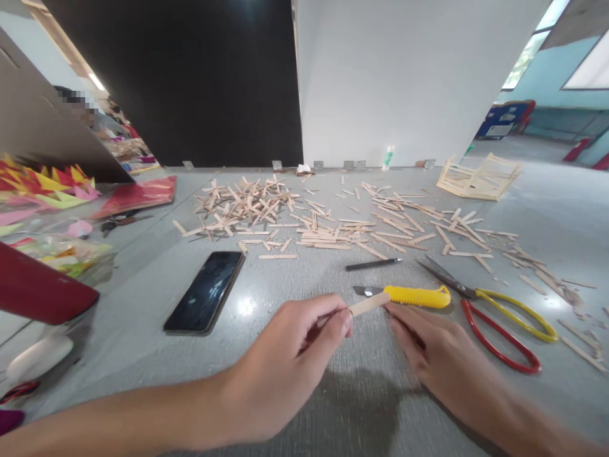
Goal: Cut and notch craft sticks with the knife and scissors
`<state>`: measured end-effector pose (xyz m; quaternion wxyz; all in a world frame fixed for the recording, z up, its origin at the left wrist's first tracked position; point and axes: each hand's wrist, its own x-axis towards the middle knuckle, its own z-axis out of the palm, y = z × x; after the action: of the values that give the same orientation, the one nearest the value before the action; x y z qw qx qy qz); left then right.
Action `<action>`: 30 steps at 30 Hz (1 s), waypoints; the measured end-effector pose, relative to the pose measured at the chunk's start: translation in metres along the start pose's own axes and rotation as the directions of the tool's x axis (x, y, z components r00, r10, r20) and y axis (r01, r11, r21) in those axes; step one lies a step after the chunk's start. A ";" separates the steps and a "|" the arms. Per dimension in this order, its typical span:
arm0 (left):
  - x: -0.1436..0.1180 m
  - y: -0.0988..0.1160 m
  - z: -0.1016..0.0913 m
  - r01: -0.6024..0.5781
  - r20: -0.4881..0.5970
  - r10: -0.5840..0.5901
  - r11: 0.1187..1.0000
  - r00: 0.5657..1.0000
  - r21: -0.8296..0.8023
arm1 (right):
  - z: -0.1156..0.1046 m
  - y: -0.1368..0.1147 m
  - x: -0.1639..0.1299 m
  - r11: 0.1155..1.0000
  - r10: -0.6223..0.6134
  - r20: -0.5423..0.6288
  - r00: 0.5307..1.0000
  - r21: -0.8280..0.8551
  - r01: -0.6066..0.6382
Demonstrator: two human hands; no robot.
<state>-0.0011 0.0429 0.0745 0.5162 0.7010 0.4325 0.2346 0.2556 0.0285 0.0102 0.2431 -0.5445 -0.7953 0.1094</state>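
My left hand (290, 362) pinches one end of a pale wooden stick (368, 304) between thumb and fingers and holds it just above the grey table (143, 304). My right hand (435, 355) lies flat beside it, fingertips at the stick's far end, holding nothing that I can see. A yellow utility knife (409, 295) lies just beyond the stick. Yellow-and-red scissors (495, 314) rest to the right of my right hand. A black pen (373, 264) lies further back.
A black phone (205, 291) lies face up at left. Several loose wooden sticks (266, 206) cover the back of the table, with a stick-built frame (478, 176) at far right. Coloured paper shapes (47, 184) and a red sheet (137, 195) sit left.
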 end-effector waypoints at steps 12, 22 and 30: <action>-0.018 0.021 -0.011 0.002 0.005 -0.002 1.000 1.000 0.023 | -0.088 0.090 0.007 0.578 0.612 0.130 0.780 -0.748 -0.328; -0.020 0.031 -0.015 -0.064 -0.028 0.066 0.997 0.997 0.042 | -0.089 0.114 0.006 0.745 0.520 0.192 0.832 -0.579 -0.332; -0.020 0.029 -0.014 -0.090 -0.069 0.091 0.996 0.993 0.010 | -0.100 0.092 0.004 0.899 0.338 0.222 0.915 -0.364 -0.244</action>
<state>-0.0115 0.0310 0.1090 0.4872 0.7131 0.4190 0.2805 0.3797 0.0589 0.0563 0.0150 -0.6699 -0.7372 0.0866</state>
